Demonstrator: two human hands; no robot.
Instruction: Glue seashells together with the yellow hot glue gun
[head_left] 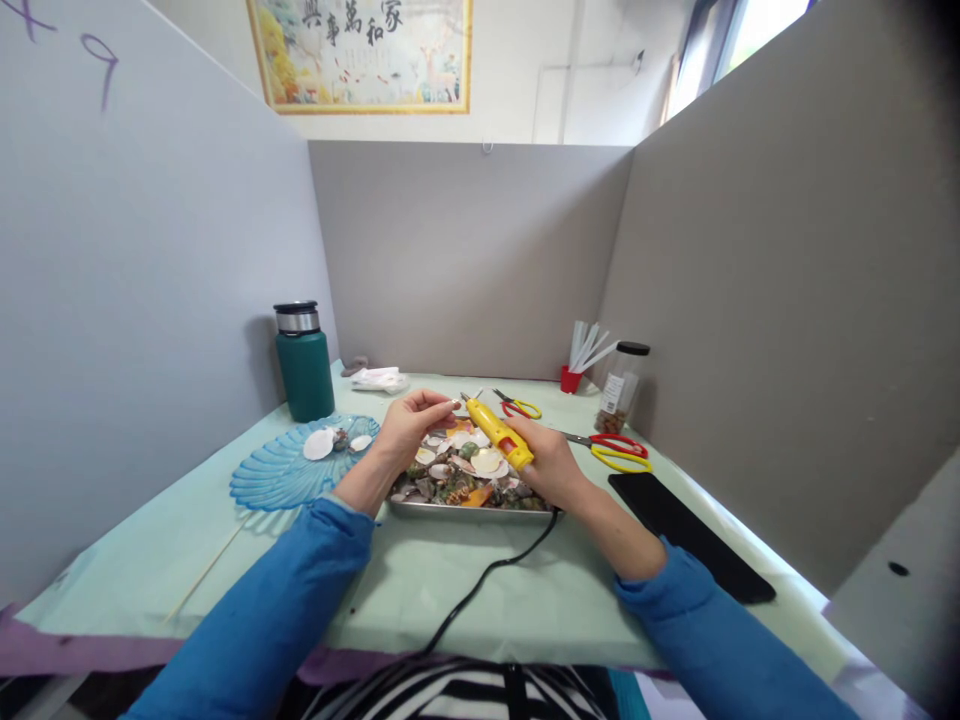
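Observation:
My right hand [551,462] is wrapped round a yellow glue gun [495,428], whose nozzle points up and to the left. Between the thumb and fingertips of my left hand [412,422] is a tiny pale piece that looks like a small shell [455,404], close to the nozzle. Below both hands lies a metal tray [472,512] filled with mixed seashells [487,462]. A blue shell-shaped plate [277,470] sits to the left, with a few shells [320,443] at its far side. The gun's black cord [487,572] runs toward the table's front edge.
A green bottle [304,365] stands at the back left near a plastic packet [379,379]. Scissors [619,448], smaller scissors [519,406], a red cup [571,380] of glue sticks, a jar [622,388] and a black slab [686,535] lie right. Grey panels [472,250] enclose the table.

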